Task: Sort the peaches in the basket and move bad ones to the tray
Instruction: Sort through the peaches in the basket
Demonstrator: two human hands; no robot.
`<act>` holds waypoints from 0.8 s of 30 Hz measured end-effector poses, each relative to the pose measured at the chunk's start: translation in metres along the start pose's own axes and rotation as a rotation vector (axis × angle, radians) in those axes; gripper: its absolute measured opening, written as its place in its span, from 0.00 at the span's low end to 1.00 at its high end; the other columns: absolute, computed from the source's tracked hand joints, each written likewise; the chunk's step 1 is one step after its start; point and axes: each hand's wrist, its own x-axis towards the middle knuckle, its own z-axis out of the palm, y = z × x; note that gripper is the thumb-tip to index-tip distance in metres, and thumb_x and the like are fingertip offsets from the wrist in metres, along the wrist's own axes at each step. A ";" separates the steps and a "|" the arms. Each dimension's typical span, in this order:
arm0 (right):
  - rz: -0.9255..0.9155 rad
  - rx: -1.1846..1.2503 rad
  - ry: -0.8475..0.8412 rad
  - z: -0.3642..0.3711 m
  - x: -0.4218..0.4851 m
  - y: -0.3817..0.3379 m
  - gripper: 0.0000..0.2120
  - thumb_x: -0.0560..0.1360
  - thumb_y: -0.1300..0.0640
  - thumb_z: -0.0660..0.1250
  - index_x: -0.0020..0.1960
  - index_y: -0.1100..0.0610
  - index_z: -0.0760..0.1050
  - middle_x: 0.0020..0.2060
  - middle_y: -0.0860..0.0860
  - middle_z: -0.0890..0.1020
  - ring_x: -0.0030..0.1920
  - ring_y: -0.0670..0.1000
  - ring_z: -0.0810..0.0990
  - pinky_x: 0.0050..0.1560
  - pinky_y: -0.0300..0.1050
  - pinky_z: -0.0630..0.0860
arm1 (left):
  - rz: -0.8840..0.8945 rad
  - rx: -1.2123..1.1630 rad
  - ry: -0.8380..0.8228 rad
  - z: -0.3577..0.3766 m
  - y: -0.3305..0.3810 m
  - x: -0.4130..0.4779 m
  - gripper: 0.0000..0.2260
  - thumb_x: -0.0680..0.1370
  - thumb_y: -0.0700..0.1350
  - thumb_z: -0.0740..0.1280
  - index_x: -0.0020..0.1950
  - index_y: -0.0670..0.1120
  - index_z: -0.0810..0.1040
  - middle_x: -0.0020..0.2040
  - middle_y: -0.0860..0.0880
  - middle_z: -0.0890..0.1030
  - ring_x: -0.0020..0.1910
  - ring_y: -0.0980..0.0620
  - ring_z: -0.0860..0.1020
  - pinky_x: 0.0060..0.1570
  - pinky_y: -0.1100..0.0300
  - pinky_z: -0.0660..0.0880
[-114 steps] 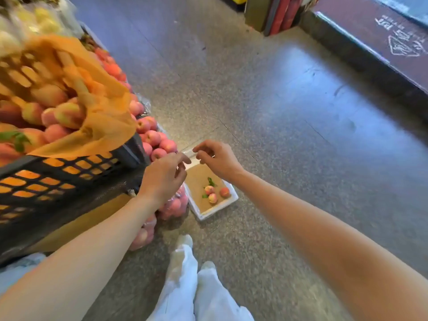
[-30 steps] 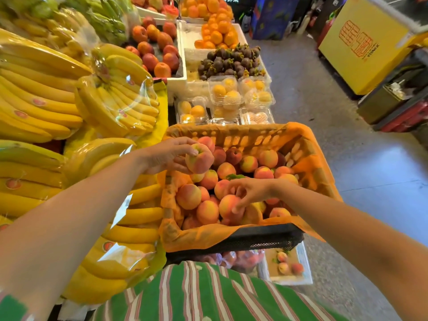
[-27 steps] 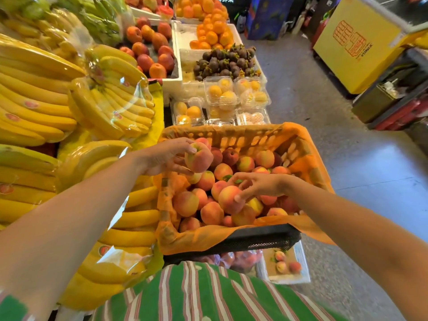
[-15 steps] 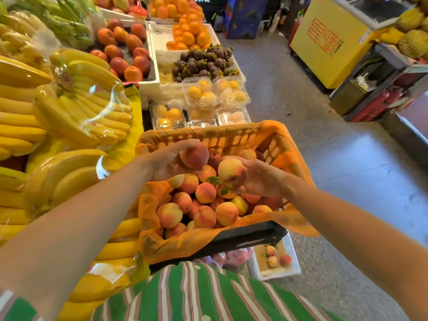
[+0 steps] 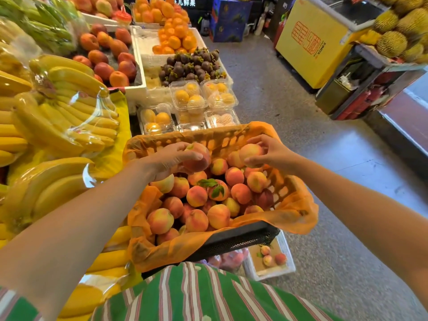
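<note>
L hand (image 5: 169, 162) grips a reddish peach (image 5: 196, 157), R hand (image 5: 269, 151) a paler peach (image 5: 251, 152), both over the basket (image 5: 243, 237). Tray (image 5: 284, 269) on the floor below has three rejects; most fruit looks unsorted.

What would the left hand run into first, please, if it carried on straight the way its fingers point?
Probably the basket's orange-lined far wall. The left hand, gripping a peach, points forward and rightward above the heap; depth is uncertain, so it might brush other peaches first.
</note>
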 end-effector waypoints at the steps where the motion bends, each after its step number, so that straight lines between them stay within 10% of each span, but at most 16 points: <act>1: -0.025 -0.128 0.006 -0.003 0.005 0.004 0.28 0.66 0.52 0.79 0.63 0.52 0.73 0.56 0.52 0.74 0.55 0.53 0.77 0.49 0.49 0.81 | -0.003 0.018 0.012 0.001 -0.001 0.003 0.31 0.63 0.53 0.78 0.63 0.47 0.74 0.62 0.43 0.77 0.60 0.43 0.77 0.50 0.53 0.79; 17: -0.260 -1.226 0.028 0.017 0.052 0.023 0.16 0.81 0.52 0.54 0.65 0.56 0.71 0.59 0.56 0.73 0.61 0.57 0.71 0.57 0.50 0.69 | -0.048 0.093 0.040 0.005 0.002 0.023 0.22 0.72 0.46 0.75 0.64 0.46 0.74 0.60 0.43 0.77 0.58 0.45 0.77 0.55 0.49 0.77; 24: -0.374 -0.914 0.135 -0.010 0.040 0.029 0.16 0.76 0.52 0.64 0.62 0.54 0.75 0.58 0.54 0.77 0.62 0.58 0.72 0.62 0.53 0.65 | -0.033 0.231 0.022 0.029 0.008 0.050 0.24 0.66 0.51 0.77 0.60 0.50 0.76 0.53 0.46 0.78 0.53 0.47 0.77 0.55 0.50 0.76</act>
